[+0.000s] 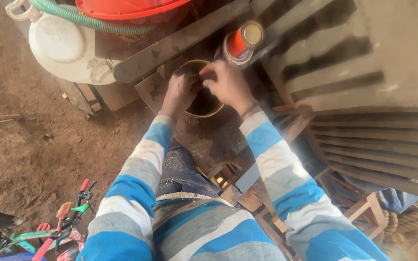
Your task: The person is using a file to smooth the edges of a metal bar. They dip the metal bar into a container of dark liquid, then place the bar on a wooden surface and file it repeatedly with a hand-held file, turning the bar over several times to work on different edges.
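Both my hands meet over a round open tin (208, 107) with a dark inside, standing on a stained wooden surface (204, 137). My left hand (182, 91) rests on the tin's left rim with fingers curled. My right hand (226, 82) hovers over the tin's top right, fingers pinched toward the left hand. What they pinch is too small to see. An orange can (242, 42) with a pale metal lid lies tilted just beyond my right hand.
A white plastic jerrycan (66, 48), a green hose (93, 20) and an orange bucket (126, 8) sit at the upper left. A wooden slatted piece (378, 145) fills the right. A small bicycle (54, 234) lies on the dirt floor at lower left.
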